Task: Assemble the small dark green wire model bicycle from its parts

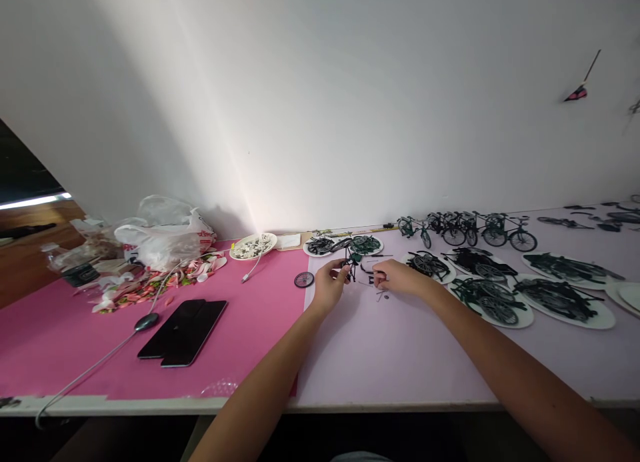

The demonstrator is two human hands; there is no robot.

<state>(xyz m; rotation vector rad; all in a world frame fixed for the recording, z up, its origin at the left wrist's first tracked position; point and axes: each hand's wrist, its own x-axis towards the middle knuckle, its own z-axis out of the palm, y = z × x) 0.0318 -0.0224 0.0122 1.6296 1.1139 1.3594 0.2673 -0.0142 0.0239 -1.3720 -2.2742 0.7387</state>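
Observation:
My left hand point(329, 285) is closed round a dark miniature bicycle frame point(351, 265), held upright just above the pale tabletop. A little to its right, my right hand point(393, 277) is pinched close over several small loose dark parts point(383, 295). What sits between its fingertips, if anything, is too small to make out. A loose spoked wheel point(304, 280) lies left of my left hand. Behind both hands, white plates hold black wheels point(320, 246) and green bicycle parts point(367, 245).
Assembled miniature bicycles point(470, 229) stand in a row by the wall. Plates of dark parts point(493, 301) cover the right side. On the pink left side lie a plate of pale pieces point(253, 247), a plastic bag point(165, 235), a cable point(100, 359) and black phone-like slabs point(183, 332).

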